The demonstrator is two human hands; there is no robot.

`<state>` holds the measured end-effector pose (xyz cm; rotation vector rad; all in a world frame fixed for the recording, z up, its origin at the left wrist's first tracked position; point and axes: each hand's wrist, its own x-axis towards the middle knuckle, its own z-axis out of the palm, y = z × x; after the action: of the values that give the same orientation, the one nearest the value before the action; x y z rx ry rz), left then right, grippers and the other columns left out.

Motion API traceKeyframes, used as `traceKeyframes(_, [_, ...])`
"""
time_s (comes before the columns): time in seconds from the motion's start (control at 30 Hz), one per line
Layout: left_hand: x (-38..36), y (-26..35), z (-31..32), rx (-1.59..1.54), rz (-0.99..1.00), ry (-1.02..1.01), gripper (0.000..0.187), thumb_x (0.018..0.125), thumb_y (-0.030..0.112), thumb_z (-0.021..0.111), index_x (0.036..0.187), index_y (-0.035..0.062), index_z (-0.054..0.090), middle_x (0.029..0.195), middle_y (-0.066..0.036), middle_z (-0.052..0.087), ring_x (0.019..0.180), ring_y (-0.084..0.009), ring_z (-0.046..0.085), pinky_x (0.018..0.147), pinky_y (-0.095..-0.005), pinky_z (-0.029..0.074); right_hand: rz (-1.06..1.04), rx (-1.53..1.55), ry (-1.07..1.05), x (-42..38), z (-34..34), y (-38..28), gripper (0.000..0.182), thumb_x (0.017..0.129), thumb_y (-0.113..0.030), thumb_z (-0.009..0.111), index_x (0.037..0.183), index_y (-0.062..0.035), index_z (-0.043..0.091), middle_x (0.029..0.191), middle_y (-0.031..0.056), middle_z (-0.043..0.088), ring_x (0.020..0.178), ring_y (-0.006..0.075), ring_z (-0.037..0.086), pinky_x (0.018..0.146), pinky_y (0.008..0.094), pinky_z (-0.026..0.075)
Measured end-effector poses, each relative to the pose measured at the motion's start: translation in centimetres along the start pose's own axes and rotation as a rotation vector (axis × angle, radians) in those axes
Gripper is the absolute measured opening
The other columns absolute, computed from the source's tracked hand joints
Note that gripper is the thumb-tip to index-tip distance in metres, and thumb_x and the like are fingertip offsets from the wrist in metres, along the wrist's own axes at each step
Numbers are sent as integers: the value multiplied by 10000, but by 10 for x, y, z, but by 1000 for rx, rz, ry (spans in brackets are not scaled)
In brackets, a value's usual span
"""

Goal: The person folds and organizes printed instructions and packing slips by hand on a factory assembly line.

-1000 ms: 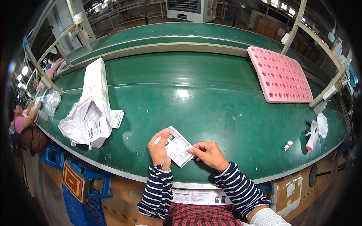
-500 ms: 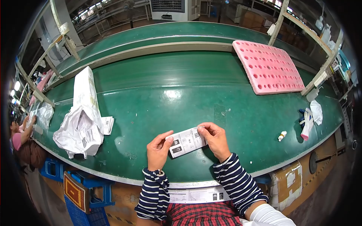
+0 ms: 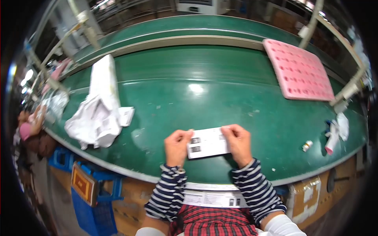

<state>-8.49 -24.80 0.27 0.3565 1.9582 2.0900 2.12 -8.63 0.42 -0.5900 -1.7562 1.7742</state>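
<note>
A folded printed sheet is held level above the green table, with dark printed blocks near its left end. My left hand pinches its left edge between thumb and fingers. On the right edge, my right hand grips it the same way. Another printed sheet lies across my lap, below the table edge. To the left, a stack of small folded papers sits beside a crumpled white bag. The print is blurred.
A long white package lies behind the bag. At the back right is a pink foam board with holes. A small white item and a glove-like bundle lie at right. A co-worker is at far left.
The view has shifted, so table items appear further right. The sheet has turned from a tilt to nearly level, and both hands still hold its ends.
</note>
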Motion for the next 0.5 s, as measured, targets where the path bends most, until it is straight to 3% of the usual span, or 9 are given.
traceKeyframes(0.07, [5,-13,-8,11,0,2,245,928,168,660,754,-3,667,630,36,591,584,-38,517,575,-199,428,20,13,10,2,0,4,187,909,-163,679,865,18,669,729,-21,617,664,37,525,587,203,429])
traceKeyframes(0.17, [21,-5,-34,139,-16,187,207,935,194,638,862,5,679,704,-18,634,657,-118,580,652,-252,471,110,156,100,11,-16,13,184,932,-169,660,901,9,627,758,1,639,638,34,550,571,187,437])
traceKeyframes(0.27, [51,-9,-71,648,492,251,248,896,181,650,1064,-2,639,979,-134,668,923,-266,615,834,-364,488,169,269,141,15,-14,11,192,944,-169,643,972,13,589,767,38,664,654,56,598,596,201,476])
traceKeyframes(0.33, [71,-10,-104,1023,638,277,467,843,178,673,1247,-12,536,1246,-207,566,1178,-367,492,1013,-456,395,176,286,138,15,-12,13,205,947,-166,638,1005,19,572,773,55,677,669,67,617,610,210,490])
traceKeyframes(0.4, [93,-17,-135,1307,618,289,575,823,214,693,1293,-43,482,1321,-253,488,1245,-393,440,1077,-460,339,171,288,115,14,-9,15,208,951,-161,632,1021,22,563,794,70,688,681,76,630,622,215,500])
traceKeyframes(0.47, [109,-15,-156,1577,478,373,494,808,183,694,1223,-36,539,1262,-251,543,1211,-387,490,1033,-444,389,174,294,98,13,-7,14,201,951,-152,629,1022,21,558,808,82,695,684,79,630,622,216,498])
traceKeyframes(0.5, [115,-6,-163,1634,368,286,423,803,167,685,1163,-27,576,1200,-240,582,1168,-382,528,986,-441,424,170,295,93,13,-7,16,199,950,-150,629,1022,20,557,806,82,695,687,79,631,624,215,498])
